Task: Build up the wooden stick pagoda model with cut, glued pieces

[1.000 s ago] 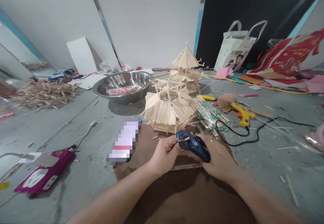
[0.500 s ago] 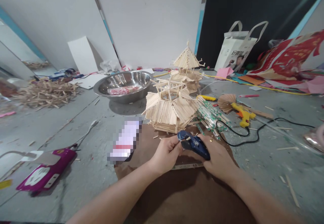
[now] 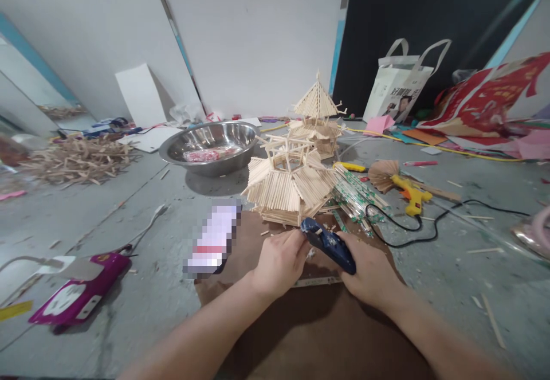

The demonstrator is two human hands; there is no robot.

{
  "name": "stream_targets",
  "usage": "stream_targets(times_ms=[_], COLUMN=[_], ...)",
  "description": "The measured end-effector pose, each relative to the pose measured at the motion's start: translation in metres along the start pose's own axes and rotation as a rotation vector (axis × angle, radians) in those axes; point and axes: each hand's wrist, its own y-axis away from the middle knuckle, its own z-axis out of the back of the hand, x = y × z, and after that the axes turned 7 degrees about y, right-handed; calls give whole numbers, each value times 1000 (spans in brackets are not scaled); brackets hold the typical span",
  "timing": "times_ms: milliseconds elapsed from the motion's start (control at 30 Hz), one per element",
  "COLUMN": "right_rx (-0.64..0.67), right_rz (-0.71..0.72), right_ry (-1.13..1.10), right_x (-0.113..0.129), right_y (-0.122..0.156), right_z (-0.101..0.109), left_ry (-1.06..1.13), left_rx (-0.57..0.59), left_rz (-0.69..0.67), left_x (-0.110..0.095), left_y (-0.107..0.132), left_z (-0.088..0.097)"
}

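My right hand (image 3: 373, 271) is wrapped round a dark blue glue gun (image 3: 329, 243), whose nozzle points left toward my left hand (image 3: 279, 261). My left hand is closed in a pinch just below the nozzle; what it pinches is too small to make out. Both hands hover over a brown board (image 3: 309, 322). Right behind them stands a wooden stick roof model (image 3: 289, 186), and a taller stick pagoda (image 3: 317, 115) stands farther back.
A steel bowl (image 3: 210, 146) sits back left, near a heap of sticks (image 3: 77, 159). A yellow glue gun (image 3: 411, 194) with a black cord (image 3: 429, 228) lies to the right, a bundle of green-wrapped sticks (image 3: 358, 199) beside the model. A magenta power strip (image 3: 79, 297) lies at left, a white bag (image 3: 401, 85) at the back.
My left hand has dropped a little and turned palm down under the nozzle. The blue glue gun has tilted slightly upward and toward the roof model.
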Motion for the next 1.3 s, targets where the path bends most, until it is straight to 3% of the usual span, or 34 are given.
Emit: stream_targets(times_ms=[167,500,667,933,1133,1300], right_rx=[3,77,73,47,51,74], right_rz=[33,26,-8,-17,21,39], right_ry=[7,-27,-11,2,-16,-24], right_x=[-2,-1,0,0,-1,-3], right_y=[-3,-1,1,0,-2,-1], right_z=[-1,4,5,1,4,5], left_ry=[51,494,494,335,453,633], left_rx=[58,376,315,171,310,444], left_rz=[-9,184,197,95,121,225], left_x=[1,8,4,0,7,12], left_y=[-4,-11,-10,-8,-11,-13], left_z=[4,14,12,9,14,17])
